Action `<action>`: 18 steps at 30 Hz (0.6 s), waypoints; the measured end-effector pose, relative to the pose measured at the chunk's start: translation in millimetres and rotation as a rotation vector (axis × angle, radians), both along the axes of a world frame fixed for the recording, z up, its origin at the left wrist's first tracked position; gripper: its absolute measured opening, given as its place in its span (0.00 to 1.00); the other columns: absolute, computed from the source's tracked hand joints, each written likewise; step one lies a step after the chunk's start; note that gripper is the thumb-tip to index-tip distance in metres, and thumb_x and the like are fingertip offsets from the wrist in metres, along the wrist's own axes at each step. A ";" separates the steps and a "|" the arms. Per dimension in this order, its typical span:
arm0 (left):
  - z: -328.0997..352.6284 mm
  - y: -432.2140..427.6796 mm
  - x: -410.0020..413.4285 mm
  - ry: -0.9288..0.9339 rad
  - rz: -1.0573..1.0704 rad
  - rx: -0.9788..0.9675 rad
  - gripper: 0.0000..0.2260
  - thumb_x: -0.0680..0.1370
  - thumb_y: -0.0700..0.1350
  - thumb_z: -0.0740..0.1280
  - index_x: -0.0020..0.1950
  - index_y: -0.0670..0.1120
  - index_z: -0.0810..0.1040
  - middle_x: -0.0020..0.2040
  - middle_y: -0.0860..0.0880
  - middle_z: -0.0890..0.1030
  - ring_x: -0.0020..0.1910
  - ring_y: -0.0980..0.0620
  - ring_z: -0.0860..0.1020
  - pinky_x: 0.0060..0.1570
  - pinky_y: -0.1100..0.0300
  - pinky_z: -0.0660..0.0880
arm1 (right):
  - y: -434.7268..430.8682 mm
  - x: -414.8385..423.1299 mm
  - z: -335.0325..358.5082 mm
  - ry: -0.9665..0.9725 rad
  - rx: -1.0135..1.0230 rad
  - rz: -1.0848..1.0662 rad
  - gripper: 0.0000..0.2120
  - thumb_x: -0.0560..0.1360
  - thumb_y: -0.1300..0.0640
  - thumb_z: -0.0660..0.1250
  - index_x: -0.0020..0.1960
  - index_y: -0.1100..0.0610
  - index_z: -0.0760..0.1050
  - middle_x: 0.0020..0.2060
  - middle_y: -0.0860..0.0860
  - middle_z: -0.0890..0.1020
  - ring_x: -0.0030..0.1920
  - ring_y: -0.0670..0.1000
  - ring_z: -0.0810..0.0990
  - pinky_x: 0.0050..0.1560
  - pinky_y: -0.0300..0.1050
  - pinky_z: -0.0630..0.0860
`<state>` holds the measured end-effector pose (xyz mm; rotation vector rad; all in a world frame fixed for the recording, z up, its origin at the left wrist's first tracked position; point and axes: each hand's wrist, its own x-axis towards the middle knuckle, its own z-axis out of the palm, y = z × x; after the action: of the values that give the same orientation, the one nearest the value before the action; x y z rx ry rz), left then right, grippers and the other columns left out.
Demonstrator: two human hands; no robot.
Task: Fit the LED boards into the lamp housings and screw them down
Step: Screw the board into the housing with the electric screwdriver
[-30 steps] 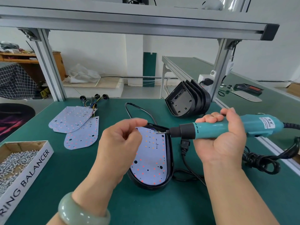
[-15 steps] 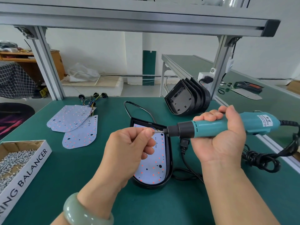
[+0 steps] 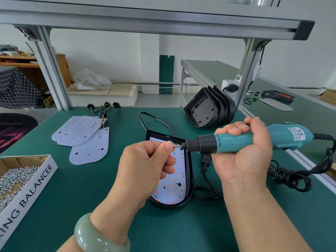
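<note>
Pinching a screw (image 3: pixel 175 146) in the left grip (image 3: pixel 145 168), at the tip of the screwdriver (image 3: pixel 227 142). Clasping that tool in the right grip (image 3: pixel 243 157), over the LED board (image 3: pixel 172 190).

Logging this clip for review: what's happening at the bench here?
The right hand grips a teal electric screwdriver, held roughly level, while the left hand pinches a small screw at its tip. Below them, an LED board lies in a black housing, and no screw is being driven yet. Spare boards, empty housings and a box of screws sit nearby.
</note>
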<state>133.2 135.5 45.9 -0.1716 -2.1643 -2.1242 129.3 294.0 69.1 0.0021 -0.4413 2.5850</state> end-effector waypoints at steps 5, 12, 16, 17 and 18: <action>2.6 -9.6 -3.9 0.058 -0.026 -0.065 0.10 0.75 0.45 0.69 0.34 0.46 0.82 0.29 0.50 0.82 0.26 0.57 0.78 0.25 0.69 0.71 | -3.2 1.4 0.5 0.027 0.035 0.020 0.12 0.77 0.58 0.61 0.35 0.53 0.70 0.27 0.44 0.70 0.26 0.43 0.70 0.32 0.36 0.71; 1.6 -12.5 -4.7 0.073 -0.050 -0.098 0.08 0.73 0.53 0.69 0.38 0.52 0.85 0.35 0.51 0.85 0.33 0.54 0.82 0.32 0.66 0.76 | 0.0 1.0 -1.0 0.011 0.039 0.008 0.10 0.77 0.57 0.63 0.37 0.53 0.69 0.28 0.44 0.70 0.26 0.44 0.70 0.33 0.36 0.71; -0.7 -24.2 -18.1 0.080 0.218 -0.107 0.11 0.74 0.56 0.67 0.47 0.51 0.83 0.39 0.55 0.84 0.43 0.55 0.83 0.40 0.65 0.75 | 8.3 -2.8 -1.6 -0.079 0.082 -0.020 0.11 0.77 0.58 0.62 0.37 0.53 0.67 0.27 0.45 0.70 0.25 0.44 0.69 0.31 0.35 0.71; -2.8 -27.4 -21.4 0.033 0.282 -0.195 0.12 0.75 0.55 0.68 0.54 0.51 0.81 0.43 0.57 0.83 0.47 0.55 0.81 0.44 0.64 0.73 | 10.5 -3.6 -2.2 -0.108 0.105 -0.016 0.11 0.77 0.59 0.62 0.37 0.53 0.67 0.26 0.45 0.70 0.25 0.44 0.69 0.31 0.35 0.70; -5.9 -29.7 -23.4 -0.046 0.293 -0.307 0.19 0.75 0.55 0.68 0.63 0.49 0.77 0.49 0.57 0.81 0.50 0.54 0.79 0.48 0.63 0.70 | 12.3 -4.0 -2.9 -0.137 0.134 -0.005 0.11 0.77 0.59 0.63 0.37 0.53 0.67 0.26 0.45 0.70 0.25 0.44 0.68 0.30 0.36 0.70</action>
<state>109.8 105.8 40.0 0.1647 -2.3598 -1.6526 125.3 306.3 66.1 -0.1304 -0.6639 2.5549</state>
